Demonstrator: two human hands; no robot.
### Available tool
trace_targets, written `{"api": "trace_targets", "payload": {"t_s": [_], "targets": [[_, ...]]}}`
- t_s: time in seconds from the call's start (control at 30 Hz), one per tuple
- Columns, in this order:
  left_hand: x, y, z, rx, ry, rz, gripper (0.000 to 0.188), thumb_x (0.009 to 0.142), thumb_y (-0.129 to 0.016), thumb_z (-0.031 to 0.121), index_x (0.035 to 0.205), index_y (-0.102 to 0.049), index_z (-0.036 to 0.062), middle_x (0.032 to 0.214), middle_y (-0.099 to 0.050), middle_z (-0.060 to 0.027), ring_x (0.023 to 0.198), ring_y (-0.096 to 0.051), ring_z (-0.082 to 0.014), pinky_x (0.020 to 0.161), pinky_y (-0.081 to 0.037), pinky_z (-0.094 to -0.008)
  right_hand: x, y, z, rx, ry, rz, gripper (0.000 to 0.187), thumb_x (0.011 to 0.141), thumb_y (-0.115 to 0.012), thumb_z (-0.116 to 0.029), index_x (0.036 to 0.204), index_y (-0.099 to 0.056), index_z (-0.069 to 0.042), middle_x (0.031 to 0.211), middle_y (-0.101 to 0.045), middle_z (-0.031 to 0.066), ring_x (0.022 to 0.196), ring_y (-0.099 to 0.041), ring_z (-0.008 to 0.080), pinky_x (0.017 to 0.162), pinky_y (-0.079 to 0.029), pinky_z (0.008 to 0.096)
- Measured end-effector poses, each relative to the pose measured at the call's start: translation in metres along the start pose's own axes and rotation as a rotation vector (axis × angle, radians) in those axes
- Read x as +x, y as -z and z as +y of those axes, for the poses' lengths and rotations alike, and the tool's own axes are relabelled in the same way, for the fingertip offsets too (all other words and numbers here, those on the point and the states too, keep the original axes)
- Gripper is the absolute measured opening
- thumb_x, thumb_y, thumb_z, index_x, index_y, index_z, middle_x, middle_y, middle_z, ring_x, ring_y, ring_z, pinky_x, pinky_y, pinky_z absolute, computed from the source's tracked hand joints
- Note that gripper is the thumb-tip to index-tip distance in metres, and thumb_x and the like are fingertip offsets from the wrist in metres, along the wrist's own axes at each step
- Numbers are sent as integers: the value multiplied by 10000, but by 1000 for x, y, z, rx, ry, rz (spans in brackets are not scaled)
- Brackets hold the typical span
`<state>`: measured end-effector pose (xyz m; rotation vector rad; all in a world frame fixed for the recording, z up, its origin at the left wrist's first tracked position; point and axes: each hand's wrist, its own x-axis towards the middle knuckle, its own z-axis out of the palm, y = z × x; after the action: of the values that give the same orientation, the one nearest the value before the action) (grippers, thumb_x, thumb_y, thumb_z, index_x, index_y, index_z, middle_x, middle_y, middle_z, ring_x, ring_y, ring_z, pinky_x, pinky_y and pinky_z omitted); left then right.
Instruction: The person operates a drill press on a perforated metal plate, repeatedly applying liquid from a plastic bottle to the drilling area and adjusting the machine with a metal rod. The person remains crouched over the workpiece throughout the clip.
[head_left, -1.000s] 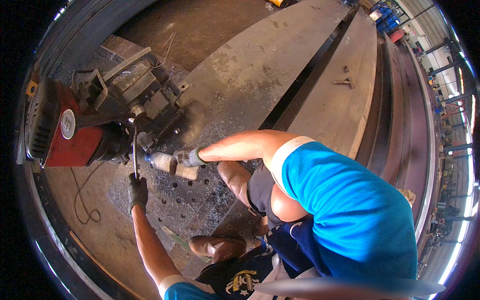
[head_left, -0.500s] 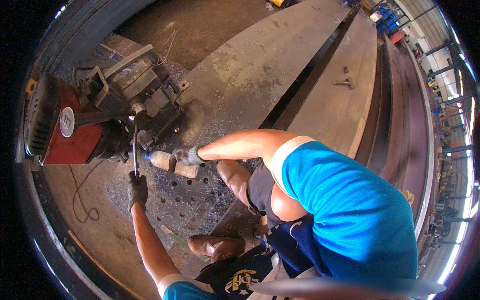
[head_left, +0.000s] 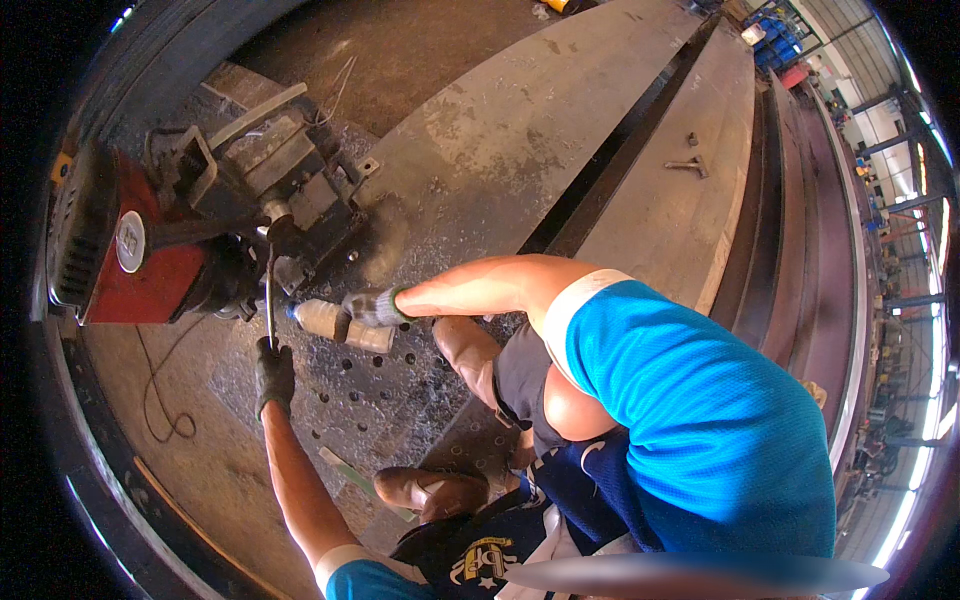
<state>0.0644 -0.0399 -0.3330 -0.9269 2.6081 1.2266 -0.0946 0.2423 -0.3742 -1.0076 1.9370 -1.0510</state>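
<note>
My left hand (head_left: 273, 376), in a dark glove, is closed around the lower end of a metal lever (head_left: 270, 300). The lever runs up to the hub of a red and black drilling machine (head_left: 150, 270) on a steel plate. My right hand (head_left: 372, 306), in a grey glove, grips a plastic bottle (head_left: 320, 318) of cloudy, brownish liquid. The bottle lies nearly level, with its blue top pointed left at the lower part of the drill. Where the drill meets the plate cannot be made out.
Metal chips and several drilled holes mark the steel plate (head_left: 450, 200) around my boots (head_left: 430, 492). A thin cable (head_left: 155, 400) curls on the floor at left. Farther right, a small metal tool (head_left: 687, 166) rests on another long plate (head_left: 650, 230).
Both hands keep their holds on the lever and the bottle. Hardly anything has moved beyond a very slight shift of the bottle and the view.
</note>
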Motion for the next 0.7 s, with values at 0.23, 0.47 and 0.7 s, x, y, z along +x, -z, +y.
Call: {"api": "trace_targets", "payload": {"t_s": [0.23, 0.47, 0.7], "targets": [[-2, 3, 2, 105, -36, 1, 356, 990, -624, 221, 1305, -513, 96, 1051, -688, -213, 889, -676, -366, 776, -515, -518, -4, -1, 2, 1, -7, 1, 293, 950, -521, -119, 1069, -789, -112, 953, -762, 72, 868, -671, 200, 787, -542, 388], [16, -10, -12, -48, -5, -53, 418, 999, -613, 220, 1385, -492, 114, 1155, -706, -250, 944, -703, -383, 804, -527, -526, -1, -1, 7, -6, 19, 7, 296, 949, -519, -116, 1067, -790, -114, 948, -760, 69, 866, -669, 199, 783, -541, 389], [-7, 4, 9, 259, -137, 40, 469, 982, -631, 396, 1328, -526, 98, 1074, -708, -285, 983, -698, -477, 824, -518, -571, 6, -6, 11, 35, 46, -36, 298, 949, -516, -113, 1064, -791, -116, 944, -759, 67, 864, -667, 199, 780, -540, 389]]}}
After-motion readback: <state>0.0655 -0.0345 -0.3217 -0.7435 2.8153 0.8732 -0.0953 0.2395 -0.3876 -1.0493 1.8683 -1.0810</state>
